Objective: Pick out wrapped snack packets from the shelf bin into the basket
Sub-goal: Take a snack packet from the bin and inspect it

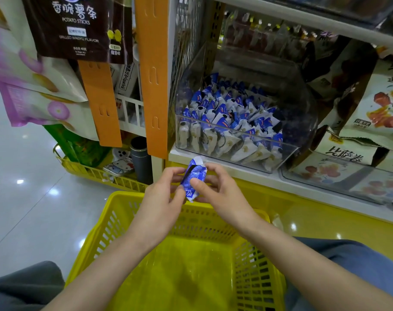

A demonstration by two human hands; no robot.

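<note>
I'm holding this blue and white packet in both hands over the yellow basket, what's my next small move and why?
Probably bring the blue and white wrapped snack packet slightly toward you and release it into the yellow plastic lattice basket. The left hand and right hand both pinch it right above the basket's far rim, already out of the clear plastic shelf bin.

White shelf (213, 163) — clear snack bin (236, 131).
</note>
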